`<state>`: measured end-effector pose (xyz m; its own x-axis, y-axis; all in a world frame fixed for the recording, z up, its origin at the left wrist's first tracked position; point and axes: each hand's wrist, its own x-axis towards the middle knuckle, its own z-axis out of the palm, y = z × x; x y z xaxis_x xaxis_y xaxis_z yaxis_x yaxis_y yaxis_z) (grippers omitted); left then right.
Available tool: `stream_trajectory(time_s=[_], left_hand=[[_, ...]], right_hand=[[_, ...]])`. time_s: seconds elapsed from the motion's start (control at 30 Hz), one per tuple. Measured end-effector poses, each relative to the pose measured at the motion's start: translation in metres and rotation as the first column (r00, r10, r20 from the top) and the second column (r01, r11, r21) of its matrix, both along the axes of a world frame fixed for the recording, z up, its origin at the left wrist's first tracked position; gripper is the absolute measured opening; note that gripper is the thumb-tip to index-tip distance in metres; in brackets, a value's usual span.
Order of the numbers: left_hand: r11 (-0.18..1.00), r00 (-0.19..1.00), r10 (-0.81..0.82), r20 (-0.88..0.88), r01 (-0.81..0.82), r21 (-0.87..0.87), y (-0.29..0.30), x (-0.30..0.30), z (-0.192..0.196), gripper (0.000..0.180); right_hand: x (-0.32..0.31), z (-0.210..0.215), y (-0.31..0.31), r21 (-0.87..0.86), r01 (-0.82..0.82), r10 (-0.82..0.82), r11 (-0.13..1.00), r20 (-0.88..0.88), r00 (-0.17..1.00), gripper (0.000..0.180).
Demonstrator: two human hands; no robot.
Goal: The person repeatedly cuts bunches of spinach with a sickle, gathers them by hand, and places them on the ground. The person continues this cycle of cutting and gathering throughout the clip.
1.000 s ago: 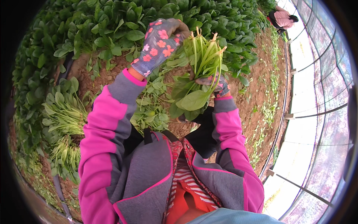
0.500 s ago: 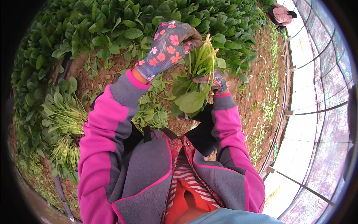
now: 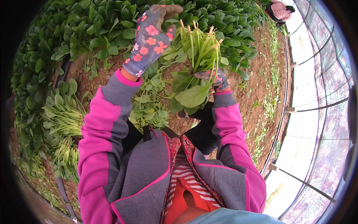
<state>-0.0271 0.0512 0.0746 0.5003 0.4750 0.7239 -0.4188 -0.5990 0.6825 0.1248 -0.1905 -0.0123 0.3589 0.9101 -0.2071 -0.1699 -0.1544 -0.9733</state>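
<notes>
Your right hand (image 3: 216, 79), in a flower-print glove, is gripping a bunch of leafy greens (image 3: 194, 71) around its stems, closed tight, with the cut root ends pointing up and away from you and the broad leaves hanging toward your chest. Your left hand (image 3: 151, 35), gloved the same way, is raised just left of the bunch with its fingers curled loosely, holding nothing that can be made out. Bundles of cut greens (image 3: 63, 123) are lying on the soil at your left. Another person (image 3: 279, 9) is crouching at the far end of the soil bed (image 3: 261, 89).
</notes>
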Motion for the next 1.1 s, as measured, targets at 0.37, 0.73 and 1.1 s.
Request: stream_trajectory(time_s=[0.37, 0.73, 1.1], left_hand=[[0.906, 0.99, 0.078, -0.117, -0.021, 0.422, 0.001, 0.008, -0.002, 0.024], [0.893, 0.997, 0.066, -0.039, -0.041, 0.448, 0.003, 0.004, 0.007, 0.014], [0.989, 0.94, -0.131, -0.316, 0.146, 0.026, 0.015, -0.011, -0.014, 0.017]], right_hand=[[0.005, -0.01, -0.002, -0.053, -0.038, 0.037, 0.998, -0.009, 0.999, 0.077], [-0.007, 0.004, -0.003, -0.158, 0.008, -0.005, 0.987, 0.015, 1.0, 0.083], [0.0, 0.009, -0.005, -0.039, -0.057, 0.057, 0.998, -0.009, 0.998, 0.072]])
